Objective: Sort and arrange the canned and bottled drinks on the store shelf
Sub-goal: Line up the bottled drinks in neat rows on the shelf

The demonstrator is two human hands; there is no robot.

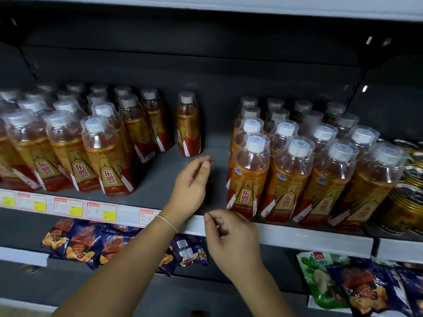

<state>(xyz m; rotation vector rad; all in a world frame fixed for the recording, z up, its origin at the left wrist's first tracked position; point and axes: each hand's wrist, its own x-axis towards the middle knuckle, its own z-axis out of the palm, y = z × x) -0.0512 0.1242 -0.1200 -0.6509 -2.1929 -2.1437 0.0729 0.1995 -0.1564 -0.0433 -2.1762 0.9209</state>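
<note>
Left hand [192, 184]: raised over the dark shelf deck [158, 177], inside the gap between the two bottle blocks. The forearm rises from lower left and a thin bracelet [168, 221] sits at the wrist. Fingers are loosely extended toward the back and hold nothing; the fingertips are motion-blurred.

Right hand [231, 234]: lower, in front of the shelf's front rail [309, 236], back of hand toward the viewer. Fingers are loosely curled and nothing is seen in them.

Single energy-drink bottle [188, 124]: upright, alone at the rear of the gap, just beyond the left fingertips, not touched.

Left bottle block [107, 156] and right bottle block [290, 177]: upright rows on either side. Gold cans [405, 209] stand at the far right of the same shelf.

Price tags [101, 211] line the rail; snack bags [91, 243] lie on the shelf below.
</note>
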